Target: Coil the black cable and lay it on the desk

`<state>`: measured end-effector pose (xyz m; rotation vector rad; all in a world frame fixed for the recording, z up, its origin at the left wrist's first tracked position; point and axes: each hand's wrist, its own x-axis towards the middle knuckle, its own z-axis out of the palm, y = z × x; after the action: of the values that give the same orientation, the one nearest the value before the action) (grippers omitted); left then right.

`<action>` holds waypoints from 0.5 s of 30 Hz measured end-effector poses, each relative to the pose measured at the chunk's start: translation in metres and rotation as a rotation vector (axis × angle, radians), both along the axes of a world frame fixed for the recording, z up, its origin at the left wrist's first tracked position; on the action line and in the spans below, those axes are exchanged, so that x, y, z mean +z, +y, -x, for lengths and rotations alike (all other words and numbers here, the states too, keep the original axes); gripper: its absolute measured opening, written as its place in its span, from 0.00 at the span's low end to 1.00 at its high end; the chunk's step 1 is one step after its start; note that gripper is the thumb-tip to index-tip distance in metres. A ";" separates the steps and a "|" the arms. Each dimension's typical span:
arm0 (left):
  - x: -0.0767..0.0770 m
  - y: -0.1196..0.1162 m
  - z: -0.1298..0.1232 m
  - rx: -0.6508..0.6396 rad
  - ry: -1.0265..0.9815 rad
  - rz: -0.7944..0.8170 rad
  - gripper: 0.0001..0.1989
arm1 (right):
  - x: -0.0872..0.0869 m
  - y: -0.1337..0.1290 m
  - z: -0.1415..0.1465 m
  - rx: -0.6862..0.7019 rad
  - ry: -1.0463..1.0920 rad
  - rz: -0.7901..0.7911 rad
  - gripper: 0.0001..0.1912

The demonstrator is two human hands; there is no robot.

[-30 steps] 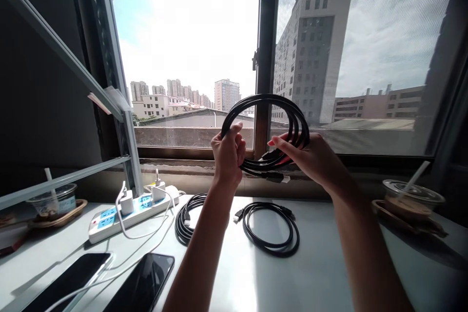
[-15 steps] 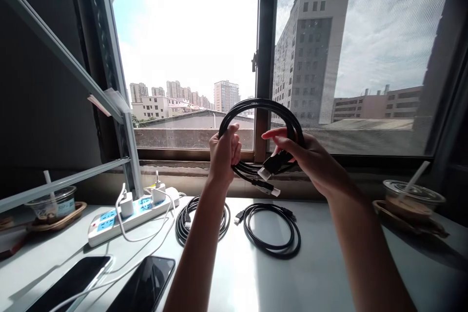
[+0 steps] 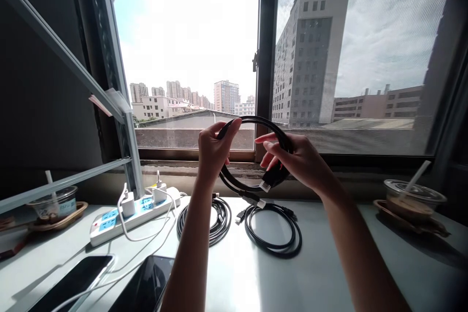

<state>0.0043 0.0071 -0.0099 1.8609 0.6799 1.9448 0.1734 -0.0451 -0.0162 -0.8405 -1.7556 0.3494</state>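
Observation:
Between my hands a coiled black cable [image 3: 252, 120] is held up in front of the window, above the table. My left hand [image 3: 216, 148] grips the coil's left side, thumb pointing up along it. My right hand [image 3: 292, 158] is closed around the right side, near a black plug with a bright metal tip [image 3: 265, 184]. A second plug end [image 3: 256, 199] hangs at the bottom of the loop. Below on the table lie two more coiled black cables, one on the left [image 3: 224, 234] partly behind my left forearm and one on the right [image 3: 298, 239].
A white power strip [image 3: 98, 238] with chargers and white cords stands at the left. Two phones [image 3: 73, 282] lie in front of it. Lidded drink cups rest on trays at the far left [image 3: 66, 204] and right [image 3: 411, 203]. A metal frame [image 3: 133, 175] rises beside the window.
Both hands have moved down and slightly left with the cable coil. The loop looks narrower and its hanging plug now sits lower, in front of the cable on the table.

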 end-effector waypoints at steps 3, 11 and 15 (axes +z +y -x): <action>0.003 -0.005 0.000 0.035 -0.016 0.010 0.21 | 0.000 0.004 0.005 -0.065 0.130 -0.071 0.28; 0.004 -0.011 -0.006 -0.065 0.021 0.111 0.25 | -0.001 0.010 0.003 -0.208 0.160 -0.193 0.17; 0.002 -0.010 -0.007 -0.087 0.060 0.110 0.27 | 0.001 0.008 0.002 -0.161 0.156 -0.149 0.15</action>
<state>0.0115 -0.0029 -0.0081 1.8559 0.6973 1.7675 0.1718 -0.0367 -0.0154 -0.8187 -1.5386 0.1700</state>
